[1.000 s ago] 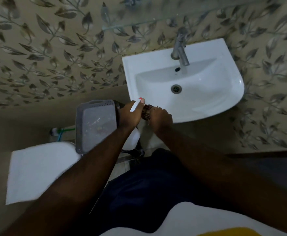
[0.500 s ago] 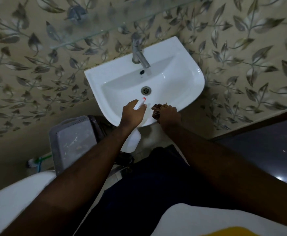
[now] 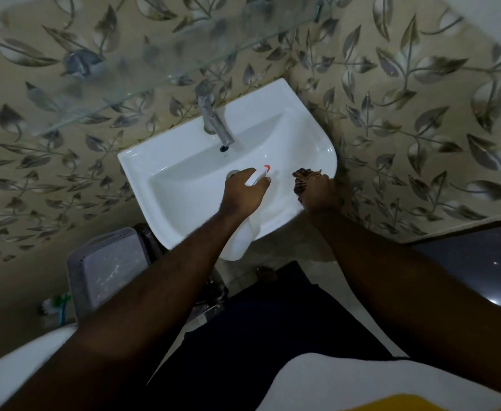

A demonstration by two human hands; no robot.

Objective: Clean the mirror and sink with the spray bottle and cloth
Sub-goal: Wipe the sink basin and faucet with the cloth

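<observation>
A white wall-hung sink (image 3: 178, 170) with a chrome tap (image 3: 213, 120) fills the middle of the view. My left hand (image 3: 243, 194) is over the basin, gripping a white spray bottle (image 3: 240, 241) whose red-tipped nozzle (image 3: 265, 168) points toward the basin's right side. Its body hangs below my wrist. My right hand (image 3: 320, 192) rests at the sink's right rim, closed on a bunched brown cloth (image 3: 302, 179). The drain is mostly hidden behind my left hand. No mirror surface is clearly visible.
A glass shelf (image 3: 124, 72) juts from the leaf-patterned wall above the tap. A grey plastic bin (image 3: 107, 268) stands on the floor left of the sink. A white toilet edge (image 3: 9, 363) shows at lower left. A dark door (image 3: 480, 262) is on the right.
Both hands have moved forward from the sink's front edge to over the basin. My view has shifted up and closer, so the sink sits more central.
</observation>
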